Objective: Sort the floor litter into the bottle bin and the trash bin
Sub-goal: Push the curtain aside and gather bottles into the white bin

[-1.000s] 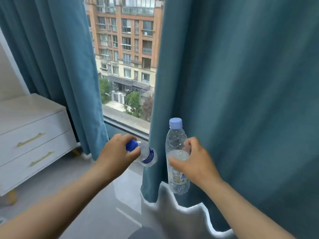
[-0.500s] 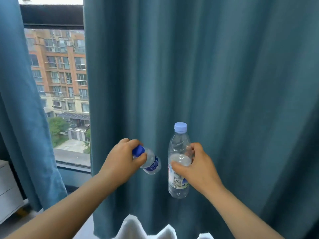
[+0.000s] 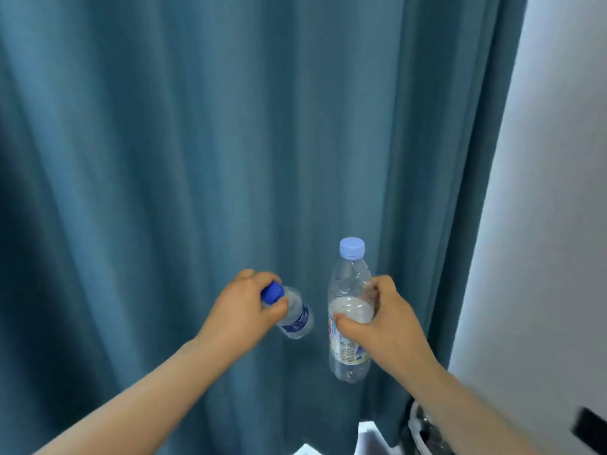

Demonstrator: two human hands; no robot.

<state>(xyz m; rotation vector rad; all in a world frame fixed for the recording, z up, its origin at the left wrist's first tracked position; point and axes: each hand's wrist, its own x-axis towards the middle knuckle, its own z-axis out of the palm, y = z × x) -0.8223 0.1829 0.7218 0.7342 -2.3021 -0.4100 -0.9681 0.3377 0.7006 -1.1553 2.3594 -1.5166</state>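
My left hand (image 3: 244, 311) grips a small clear bottle (image 3: 295, 315) near its dark blue cap, and the bottle tilts down to the right. My right hand (image 3: 382, 323) holds a taller clear bottle (image 3: 349, 287) around its middle. That bottle stands upright, with a pale blue cap on top and a printed label below my fingers. Both bottles hang in the air in front of a teal curtain (image 3: 197, 159). No bin is in view.
A pale wall (image 3: 551, 192) runs down the right side. A dark, white-rimmed object (image 3: 423, 428) shows at the bottom right behind my right forearm, with a black item (image 3: 591, 428) on the wall beside it. Something white (image 3: 371, 438) peeks in at the bottom edge.
The view has swung to the right: the window and white drawers have left the frame and the wall has come in. Both hands keep the same hold on their bottles.
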